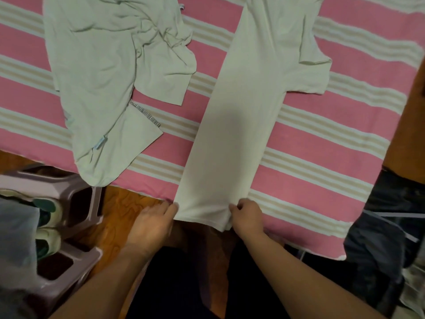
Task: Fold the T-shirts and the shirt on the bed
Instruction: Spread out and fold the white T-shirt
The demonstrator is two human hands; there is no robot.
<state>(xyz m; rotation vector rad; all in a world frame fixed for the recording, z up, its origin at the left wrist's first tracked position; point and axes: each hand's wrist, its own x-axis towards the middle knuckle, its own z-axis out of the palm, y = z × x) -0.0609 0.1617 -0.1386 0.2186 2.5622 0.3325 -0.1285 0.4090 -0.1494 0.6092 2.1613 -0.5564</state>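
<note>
The bedsheet [322, 171] is pink with bands of white and beige stripes. On it lie a cream T-shirt [243, 125] and a pale green one [96, 72], the latter showing a black-and-white striped trim [145, 112] and a light blue tag [100, 143]. Beside the bed are a mauve rack [69, 194], white-and-green shoes [47, 217], brown patterned wood [124, 210] and a dark navy garment [391, 222].
</note>
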